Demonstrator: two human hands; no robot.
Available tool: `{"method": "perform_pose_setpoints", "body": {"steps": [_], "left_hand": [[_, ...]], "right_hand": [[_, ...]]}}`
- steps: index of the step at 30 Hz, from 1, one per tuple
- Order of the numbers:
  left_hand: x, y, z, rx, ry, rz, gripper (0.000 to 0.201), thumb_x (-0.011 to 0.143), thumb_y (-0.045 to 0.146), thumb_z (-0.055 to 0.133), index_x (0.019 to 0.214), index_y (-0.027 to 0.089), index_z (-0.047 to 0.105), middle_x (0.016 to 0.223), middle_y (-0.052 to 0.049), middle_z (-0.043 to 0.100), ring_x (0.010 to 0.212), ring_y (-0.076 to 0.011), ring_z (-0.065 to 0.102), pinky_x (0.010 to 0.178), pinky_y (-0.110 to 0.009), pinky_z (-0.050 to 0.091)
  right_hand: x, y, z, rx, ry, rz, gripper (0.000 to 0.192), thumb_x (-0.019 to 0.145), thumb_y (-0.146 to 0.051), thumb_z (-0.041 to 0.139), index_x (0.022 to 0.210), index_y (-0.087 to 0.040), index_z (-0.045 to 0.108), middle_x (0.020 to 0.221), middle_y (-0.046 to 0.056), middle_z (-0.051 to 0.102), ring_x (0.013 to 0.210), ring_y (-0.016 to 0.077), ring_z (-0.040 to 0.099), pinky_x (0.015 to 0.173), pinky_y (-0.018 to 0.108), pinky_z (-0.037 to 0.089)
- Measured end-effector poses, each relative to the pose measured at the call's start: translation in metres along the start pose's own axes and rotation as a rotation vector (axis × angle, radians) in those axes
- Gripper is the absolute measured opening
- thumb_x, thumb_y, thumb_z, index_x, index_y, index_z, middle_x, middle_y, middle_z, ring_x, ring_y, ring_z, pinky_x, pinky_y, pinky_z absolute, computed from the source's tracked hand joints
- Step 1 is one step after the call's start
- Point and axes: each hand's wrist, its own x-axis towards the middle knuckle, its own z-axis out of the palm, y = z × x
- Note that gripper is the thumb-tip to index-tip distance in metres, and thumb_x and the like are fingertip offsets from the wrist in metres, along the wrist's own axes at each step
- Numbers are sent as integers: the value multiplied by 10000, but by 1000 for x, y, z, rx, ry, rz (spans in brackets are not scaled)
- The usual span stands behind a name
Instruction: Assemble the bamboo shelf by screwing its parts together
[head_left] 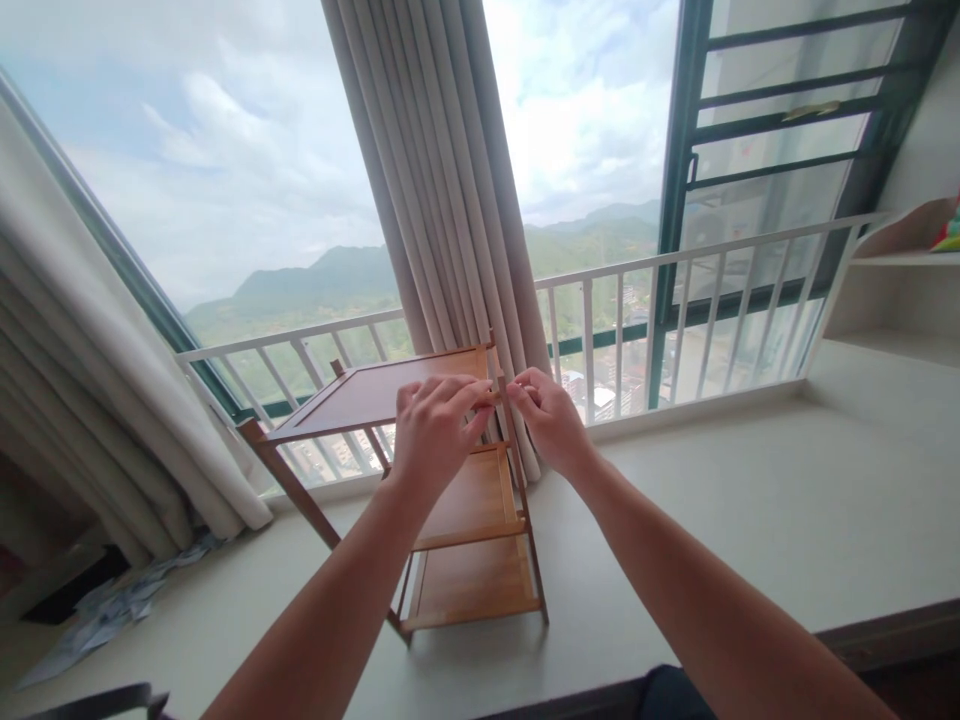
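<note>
On a pale window ledge (750, 500) high above a hilly town, a small wooden shelf rack (465, 500) stands upright with three tiers, its legs resting on the ledge just in front of a gathered beige curtain (442, 170). Both of a person's bare hands meet at the rack's top right corner. The left hand (433, 432) curls over the right edge of the top shelf, fingers bent and closed around the rail there, the forearm passing in front of the middle tier. The right hand (551, 415) comes in from the other side, fingertips pinched narrowly at the top of the upright corner post; whether anything small sits between those fingertips cannot be told. The two hands are just beside each other, nearly touching. Behind the rack, a white railing (675, 270) runs along the glass, with green hills and cloudy sky beyond. Another curtain (90, 400) hangs at the far left, its hem brushing crumpled paper or plastic (127, 600) on the ledge. A white wall shelf (900, 270) holding something colourful sits at the right edge.
</note>
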Motion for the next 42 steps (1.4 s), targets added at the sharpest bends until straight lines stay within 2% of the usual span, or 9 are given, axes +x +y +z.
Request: {"method": "perform_pose_setpoints", "body": {"steps": [4, 13, 18, 20, 24, 29, 33, 37, 42], "left_hand": [[-1, -6, 2, -8, -77, 15, 313, 987, 383, 569, 1260, 302, 697, 1179, -42, 754, 1037, -209, 665, 867, -377, 411], [-10, -9, 7, 0, -22, 13, 297, 1005, 357, 529, 1226, 299, 718, 1199, -48, 748, 1076, -217, 652, 881, -392, 397], [-8, -6, 8, 0, -40, -21, 314, 1008, 380, 516, 1239, 301, 716, 1207, -59, 739, 1084, -232, 630, 895, -403, 390], [-3, -5, 7, -7, -91, -44, 333, 1006, 409, 513, 1257, 310, 707, 1222, -59, 727, 1089, -244, 613, 898, -410, 396], [19, -9, 2, -136, -275, -86, 305, 967, 385, 578, 1229, 317, 720, 1228, -45, 702, 1100, -246, 596, 913, -396, 430], [50, -17, 1, -398, -449, -113, 223, 869, 257, 644, 1040, 216, 781, 1030, -63, 701, 935, -194, 626, 866, -325, 482], [64, -17, -3, -459, -565, -135, 212, 820, 267, 650, 976, 194, 775, 964, -51, 685, 877, -185, 631, 834, -319, 499], [71, -14, -5, -443, -636, -163, 242, 812, 299, 653, 1005, 203, 763, 1003, -48, 682, 893, -197, 635, 836, -331, 502], [72, -10, -5, -478, -649, -171, 261, 826, 320, 639, 1032, 212, 758, 1069, -58, 677, 927, -203, 631, 857, -340, 503]], "right_hand": [[1, 0, 1, -32, 20, -7, 303, 964, -470, 514, 839, -196, 549, 633, -50, 442, 594, 126, 415, 581, 261, 295], [4, 10, 13, 86, 19, 54, 352, 943, -528, 534, 783, -219, 482, 628, -46, 441, 611, 129, 414, 552, 249, 299], [8, 16, 13, 148, 9, 56, 362, 943, -548, 526, 789, -227, 461, 625, -48, 432, 594, 128, 407, 544, 249, 315], [10, 18, 12, 137, 8, 51, 371, 943, -560, 523, 790, -229, 455, 628, -48, 432, 598, 129, 404, 544, 249, 313], [13, 16, 10, 75, 4, 40, 368, 954, -542, 510, 773, -228, 443, 629, -47, 434, 612, 128, 400, 551, 247, 302], [17, 17, 9, 39, 20, 19, 348, 968, -509, 488, 773, -225, 442, 636, -46, 432, 637, 133, 404, 574, 253, 298], [18, 19, 9, 7, 30, -20, 323, 976, -468, 478, 769, -222, 444, 662, -41, 453, 645, 135, 410, 597, 258, 308], [18, 23, 6, -123, 94, -116, 292, 997, -442, 460, 803, -224, 455, 704, -27, 507, 649, 146, 435, 623, 272, 315], [15, 35, 5, -290, 142, -229, 263, 1024, -444, 422, 894, -228, 495, 750, 5, 578, 619, 165, 470, 615, 291, 306]]}}
